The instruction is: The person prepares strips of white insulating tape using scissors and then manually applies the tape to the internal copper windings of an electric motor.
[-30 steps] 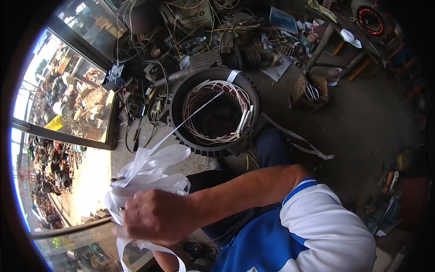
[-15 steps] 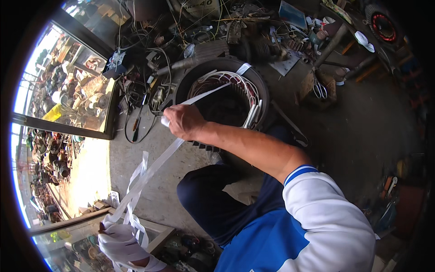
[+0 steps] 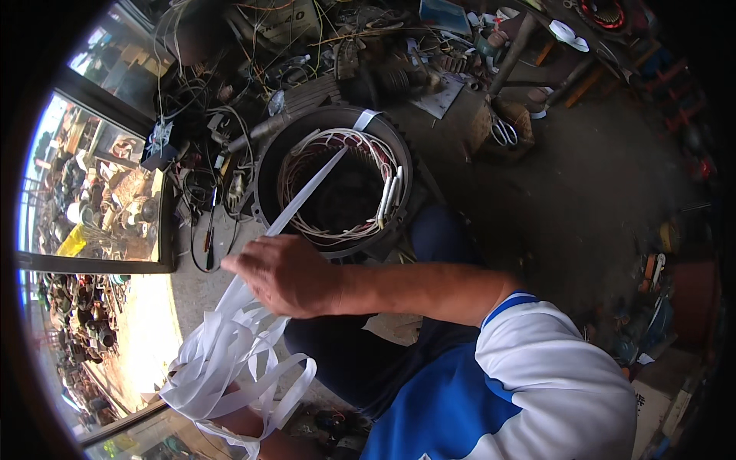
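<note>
In the head view, the right hand [image 3: 287, 276] is closed around white tape [image 3: 307, 192] near the housing's near-left edge. From there the tape runs far and right into a dark, round motor housing [image 3: 267, 176], its end at the ring of pale windings [image 3: 293, 165]. On the other side, it falls toward the near left in loose loops over the left hand [image 3: 234, 418], which they mostly hide; how its fingers stand cannot be told. White sleeves [image 3: 389, 192] lie along the windings' right side. Far right, scissors [image 3: 504, 132] stand in a box [image 3: 523, 123].
</note>
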A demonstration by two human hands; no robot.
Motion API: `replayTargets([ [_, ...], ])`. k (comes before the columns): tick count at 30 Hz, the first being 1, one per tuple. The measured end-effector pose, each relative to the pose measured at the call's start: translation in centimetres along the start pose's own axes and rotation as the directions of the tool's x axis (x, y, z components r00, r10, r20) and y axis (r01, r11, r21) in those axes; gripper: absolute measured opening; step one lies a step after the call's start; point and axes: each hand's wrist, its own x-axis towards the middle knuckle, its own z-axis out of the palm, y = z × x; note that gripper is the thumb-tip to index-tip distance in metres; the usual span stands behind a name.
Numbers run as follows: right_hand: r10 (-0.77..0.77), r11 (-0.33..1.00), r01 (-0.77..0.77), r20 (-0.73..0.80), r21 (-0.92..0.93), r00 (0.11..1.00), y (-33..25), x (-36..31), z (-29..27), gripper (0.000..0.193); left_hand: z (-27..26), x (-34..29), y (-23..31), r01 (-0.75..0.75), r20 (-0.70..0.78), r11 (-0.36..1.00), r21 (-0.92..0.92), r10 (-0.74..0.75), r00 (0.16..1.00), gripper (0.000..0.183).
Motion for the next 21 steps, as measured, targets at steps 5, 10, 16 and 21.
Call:
replayTargets([
  [5, 0.511, 0.801, -0.303, 0.325, -0.517, 0.796, 12.4, -1.9, 1.6, 0.026, -3.8, -2.3, 1.2, 0.045, -0.076, 0.996, 0.078, -0.039, 0.996, 0.035],
  [10, 0.277, 0.908, -0.195, 0.184, -0.37, 0.943, 12.0, -3.5, 1.9, 0.017, -4.9, -3.8, -2.3, 0.068, -0.082, 0.997, 0.025, -0.065, 0.994, 0.037],
  [16, 0.151, 0.94, -0.077, 0.203, -0.333, 0.968, 1.2, -3.2, 1.0, 0.017, -9.6, -6.2, -4.5, 0.015, -0.113, 0.996, 0.092, -0.004, 0.994, 0.04],
  [21, -0.035, 0.992, 0.06, 0.202, -0.115, 0.979, -4.9, -4.9, 0.1, 0.015, -3.6, -6.7, 0.0, 0.377, 0.237, 0.813, -0.443, -0.3, 0.924, 0.042],
])
